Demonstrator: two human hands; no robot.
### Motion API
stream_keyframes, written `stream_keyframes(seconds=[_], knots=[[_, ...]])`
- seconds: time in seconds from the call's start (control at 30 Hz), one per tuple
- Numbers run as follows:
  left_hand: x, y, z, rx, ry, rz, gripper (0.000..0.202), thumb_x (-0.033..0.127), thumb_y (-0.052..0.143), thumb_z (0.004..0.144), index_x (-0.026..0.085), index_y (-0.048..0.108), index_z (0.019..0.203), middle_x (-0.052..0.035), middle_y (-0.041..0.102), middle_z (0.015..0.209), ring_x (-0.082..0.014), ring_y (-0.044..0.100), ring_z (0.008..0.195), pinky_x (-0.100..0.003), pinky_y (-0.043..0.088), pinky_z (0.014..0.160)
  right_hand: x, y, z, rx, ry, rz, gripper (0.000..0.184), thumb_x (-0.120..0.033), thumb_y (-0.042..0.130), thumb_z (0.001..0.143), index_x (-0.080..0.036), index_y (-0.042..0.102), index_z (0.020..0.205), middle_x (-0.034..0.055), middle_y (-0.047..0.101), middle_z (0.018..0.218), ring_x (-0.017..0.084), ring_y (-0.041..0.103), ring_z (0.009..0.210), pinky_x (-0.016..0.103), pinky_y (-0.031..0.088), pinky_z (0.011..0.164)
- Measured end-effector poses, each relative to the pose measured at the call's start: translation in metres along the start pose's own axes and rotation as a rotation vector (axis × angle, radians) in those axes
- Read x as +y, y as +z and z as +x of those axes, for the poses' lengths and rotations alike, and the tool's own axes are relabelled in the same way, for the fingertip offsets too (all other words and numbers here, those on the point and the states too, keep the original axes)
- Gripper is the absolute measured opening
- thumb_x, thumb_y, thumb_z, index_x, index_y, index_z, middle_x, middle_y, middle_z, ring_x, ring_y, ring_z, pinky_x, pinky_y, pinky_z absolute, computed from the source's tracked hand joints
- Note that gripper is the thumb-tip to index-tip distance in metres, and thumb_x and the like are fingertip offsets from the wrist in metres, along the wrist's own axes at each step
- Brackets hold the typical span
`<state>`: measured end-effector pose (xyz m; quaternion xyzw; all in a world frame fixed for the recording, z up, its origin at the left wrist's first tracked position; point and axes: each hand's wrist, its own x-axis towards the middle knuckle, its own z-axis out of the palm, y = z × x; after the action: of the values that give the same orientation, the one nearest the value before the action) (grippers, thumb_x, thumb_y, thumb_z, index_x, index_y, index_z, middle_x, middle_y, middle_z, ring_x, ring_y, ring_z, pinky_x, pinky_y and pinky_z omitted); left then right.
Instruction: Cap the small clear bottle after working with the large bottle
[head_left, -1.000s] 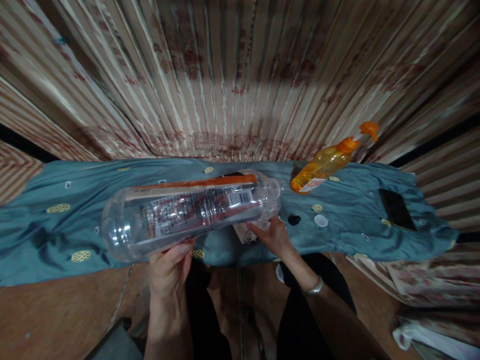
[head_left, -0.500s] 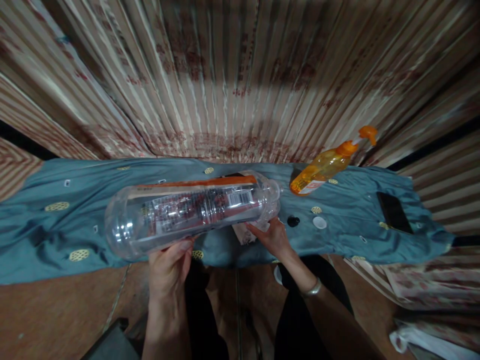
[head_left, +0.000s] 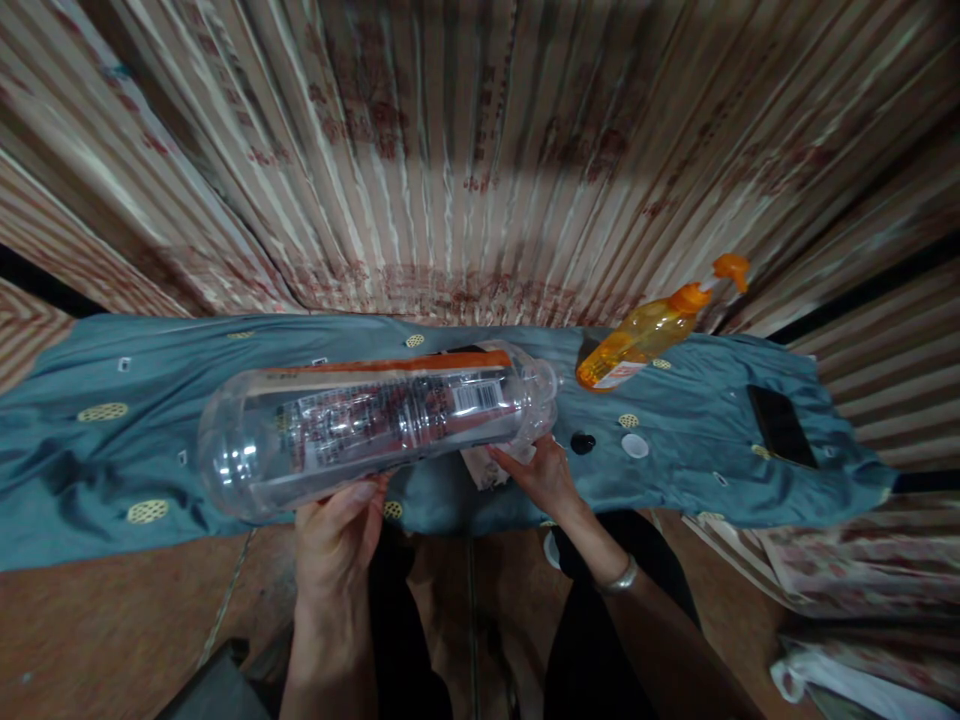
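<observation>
At least two bottles were there: one large clear bottle [head_left: 345,430] and one orange spray bottle [head_left: 639,337]; whether a further clear one was hidden behind could not be told. There were two small round pieces, one black piece [head_left: 583,442] and one white piece [head_left: 634,445], plus one phone [head_left: 781,427], one bracelet [head_left: 620,576] and one teal cloth [head_left: 675,485].

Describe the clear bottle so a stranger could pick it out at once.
Below the patterned curtain, find the teal cloth, then the left hand near its front edge. That hand holds the clear bottle sideways, its neck toward the right hand. It is colourless, whereas the amber bottle further right has an orange spray head.
</observation>
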<state>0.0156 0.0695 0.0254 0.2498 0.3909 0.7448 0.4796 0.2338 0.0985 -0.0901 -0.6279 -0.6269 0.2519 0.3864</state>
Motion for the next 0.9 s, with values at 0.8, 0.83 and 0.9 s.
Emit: stream_keyframes(seconds=[0.8, 0.83, 0.9], knots=[[-0.0012, -0.0035, -0.0053, 0.009, -0.023, -0.017, 0.064, 0.036, 0.095, 0.044, 0.031, 0.073, 0.104, 0.0019, 0.075, 0.076, -0.0222, 0.073, 0.073, -0.037, 0.064, 0.072, -0.006, -0.0013, -0.0003, 0.003, 0.03, 0.03, 0.062, -0.06, 0.072, 0.075, -0.018, 0.062, 0.119, 0.0138, 0.078, 0.102, 0.035, 0.075, 0.093, 0.05, 0.062, 0.076], [-0.0009, -0.0027, -0.0056, 0.007, -0.028, -0.012, 0.066, 0.037, 0.095, 0.044, 0.032, 0.072, 0.106, 0.0004, 0.077, 0.085, -0.0247, 0.074, 0.081, -0.038, 0.064, 0.074, -0.0055, -0.001, -0.0004, 0.003, 0.025, 0.03, 0.061, -0.059, 0.072, 0.075, -0.018, 0.062, 0.119, 0.0133, 0.078, 0.103, 0.035, 0.075, 0.093, 0.049, 0.062, 0.076], [-0.0005, -0.0011, -0.0063, 0.003, -0.035, -0.012, 0.068, 0.037, 0.095, 0.045, 0.034, 0.071, 0.108, -0.0014, 0.077, 0.1, -0.0282, 0.073, 0.093, -0.039, 0.064, 0.073, -0.0039, -0.0005, -0.0006, 0.007, 0.016, 0.029, 0.061, -0.059, 0.072, 0.075, -0.019, 0.061, 0.12, 0.0127, 0.078, 0.103, 0.034, 0.075, 0.094, 0.048, 0.062, 0.076]])
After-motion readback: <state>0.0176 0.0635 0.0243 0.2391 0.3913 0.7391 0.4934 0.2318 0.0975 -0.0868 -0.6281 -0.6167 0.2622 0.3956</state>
